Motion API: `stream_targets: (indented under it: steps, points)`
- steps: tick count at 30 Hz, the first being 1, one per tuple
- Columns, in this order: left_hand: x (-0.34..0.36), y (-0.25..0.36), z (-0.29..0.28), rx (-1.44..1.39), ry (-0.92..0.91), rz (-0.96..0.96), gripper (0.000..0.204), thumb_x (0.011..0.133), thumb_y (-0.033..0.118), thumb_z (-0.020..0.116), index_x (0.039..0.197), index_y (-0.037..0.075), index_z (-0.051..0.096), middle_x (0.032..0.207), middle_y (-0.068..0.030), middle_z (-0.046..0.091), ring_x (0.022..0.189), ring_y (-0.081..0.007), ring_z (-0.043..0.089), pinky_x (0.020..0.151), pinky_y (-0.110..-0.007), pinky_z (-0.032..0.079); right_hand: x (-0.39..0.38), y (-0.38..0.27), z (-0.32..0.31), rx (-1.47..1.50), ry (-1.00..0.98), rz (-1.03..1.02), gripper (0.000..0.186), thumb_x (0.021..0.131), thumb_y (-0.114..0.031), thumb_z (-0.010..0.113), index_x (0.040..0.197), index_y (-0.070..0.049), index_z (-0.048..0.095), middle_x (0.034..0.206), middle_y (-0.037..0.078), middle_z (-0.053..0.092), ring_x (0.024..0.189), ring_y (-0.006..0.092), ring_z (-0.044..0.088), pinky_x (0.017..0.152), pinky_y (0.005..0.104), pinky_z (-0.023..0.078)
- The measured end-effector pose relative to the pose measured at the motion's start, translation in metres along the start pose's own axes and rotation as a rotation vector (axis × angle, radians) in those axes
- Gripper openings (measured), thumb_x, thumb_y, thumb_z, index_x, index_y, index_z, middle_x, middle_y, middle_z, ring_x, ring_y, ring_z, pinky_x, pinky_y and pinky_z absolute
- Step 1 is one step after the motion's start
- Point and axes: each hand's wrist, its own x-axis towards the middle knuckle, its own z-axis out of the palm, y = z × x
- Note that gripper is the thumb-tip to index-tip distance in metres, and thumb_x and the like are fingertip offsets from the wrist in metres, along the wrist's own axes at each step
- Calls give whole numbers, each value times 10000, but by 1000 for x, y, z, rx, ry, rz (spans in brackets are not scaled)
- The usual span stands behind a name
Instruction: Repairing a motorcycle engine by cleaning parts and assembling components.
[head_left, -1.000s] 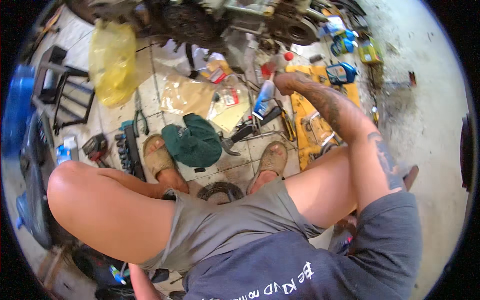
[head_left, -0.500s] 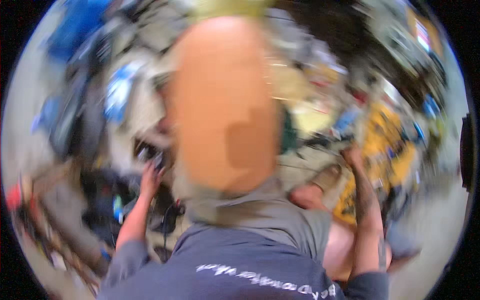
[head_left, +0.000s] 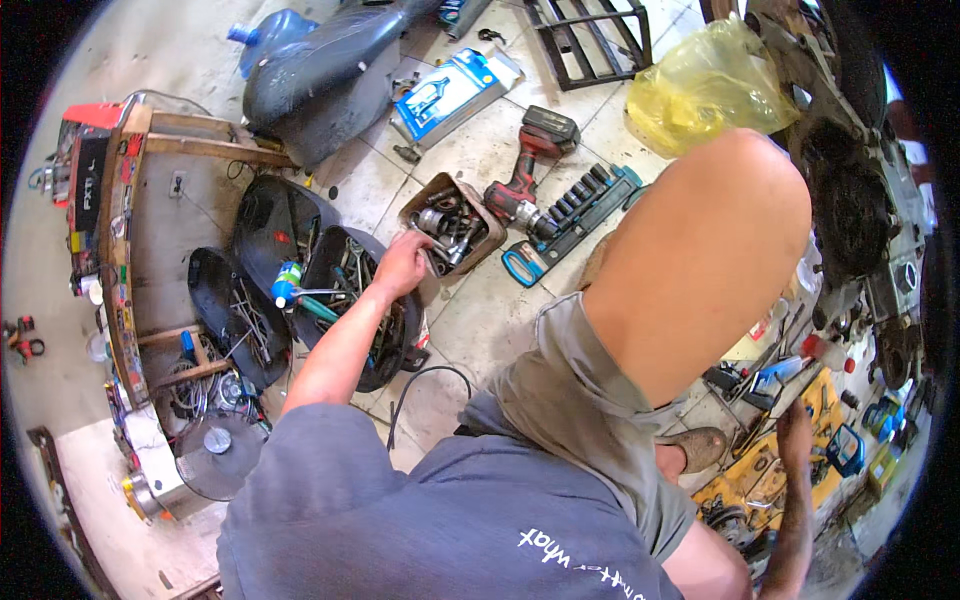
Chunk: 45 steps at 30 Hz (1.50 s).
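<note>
My left hand (head_left: 403,262) is at the left rim of a small open metal box (head_left: 492,236), its fingertips over the sockets and loose metal parts (head_left: 445,222) inside. Its fingers look slightly apart, and I see nothing held in them. My right hand (head_left: 796,432), far to the right beyond my raised knee, is over a yellow board (head_left: 828,405) strewn with tools and parts. Its fingers are too dark and small to read. Beside the metal box lie a red and black cordless drill (head_left: 527,165) and a blue rail of black sockets (head_left: 575,215).
Black bins of tools (head_left: 345,240) stand left of the box. A blue and white carton (head_left: 455,95), a black motorcycle seat (head_left: 320,85) and a yellow plastic bag (head_left: 705,90) lie farther off. Machinery (head_left: 850,190) lines the right; a wooden frame (head_left: 128,250) stands left.
The view has swung to the left and sharpened from blur. My left hand is now at the metal box; my raised knee appears farther right.
</note>
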Motion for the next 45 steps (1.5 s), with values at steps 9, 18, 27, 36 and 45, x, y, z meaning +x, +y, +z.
stream_targets:
  steps: [9, 18, 27, 36, 45]
  points:
    - [28, -10, 16, 197, -322, 102, 377, 732, 18, 551, 1073, 136, 663, 1116, -73, 618, 1101, -289, 527, 970, -384, 444, -27, -196, -178, -203, 112, -171, 115, 770, 82, 532, 824, 23, 449, 745, 147, 438, 700, 288, 485, 656, 384, 425]
    - [35, -9, 16, 513, -400, 323, 268, 748, 92, 597, 1006, 118, 662, 1044, -52, 578, 1082, -268, 556, 868, -423, 509, -19, -242, -168, 467, 41, -59, 118, 876, 64, 526, 951, -22, 495, 776, -1, 421, 643, 66, 419, 596, 207, 382]
    - [62, -11, 45, 742, -562, 470, 137, 804, 157, 568, 897, 79, 632, 957, -103, 608, 918, -274, 642, 735, -397, 545, 23, -226, -156, -255, -462, -102, 186, 804, -34, 575, 966, -18, 665, 816, 204, 657, 770, 357, 642, 677, 425, 499]
    - [19, -10, -8, 295, -1, 258, 232, 870, 204, 588, 1040, 47, 604, 1034, -169, 596, 1044, -325, 545, 906, -412, 429, 46, -228, -156, -419, -434, -241, 116, 815, -113, 603, 760, -25, 653, 765, 214, 632, 754, 403, 616, 676, 474, 488]
    - [42, 252, -172, -767, 137, 289, 381, 998, 135, 471, 1365, 36, 464, 742, -2, 522, 625, -85, 463, 583, -242, 410, 39, -350, -207, 251, 166, -689, 115, 894, -84, 584, 834, 12, 561, 694, 204, 522, 657, 396, 528, 595, 424, 420]
